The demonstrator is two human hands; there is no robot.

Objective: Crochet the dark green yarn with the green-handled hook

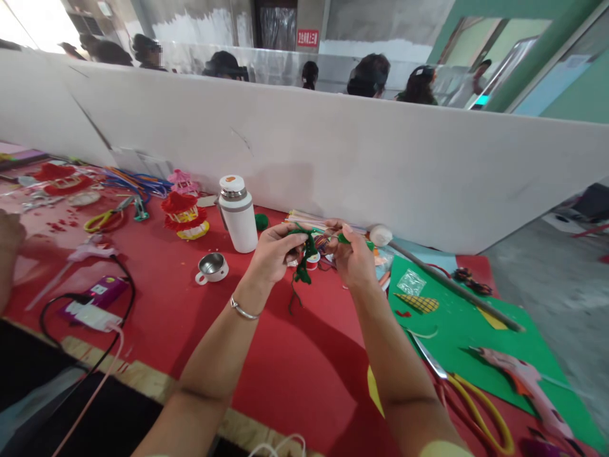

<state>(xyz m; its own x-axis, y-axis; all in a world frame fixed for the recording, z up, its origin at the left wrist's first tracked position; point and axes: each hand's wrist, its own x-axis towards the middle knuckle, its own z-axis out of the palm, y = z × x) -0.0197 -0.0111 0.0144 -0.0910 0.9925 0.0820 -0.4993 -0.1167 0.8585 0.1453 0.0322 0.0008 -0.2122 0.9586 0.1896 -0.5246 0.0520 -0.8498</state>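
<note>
My left hand [272, 255] pinches a small dark green crocheted piece [304, 270], which hangs below the fingers with a loose yarn tail. My right hand [354, 259] is closed around a crochet hook [370, 245] with a green handle. Its thin shaft points left towards the yarn work, and whether the tip sits in a stitch is too small to tell. Behind my left hand, a ball of green yarn [261, 221] rests by the white thermos bottle [239, 219]. A spool of red thread [313, 261] lies just beyond the hanging piece.
To the left are a metal cup [212, 268], a red and yellow pagoda-like craft [184, 216] and a purple box [102, 295] with cables. On the right lie scissors [457, 387] and a pink glue gun [528, 384] on green sheet [457, 330]. A white partition [356, 158] closes off the back.
</note>
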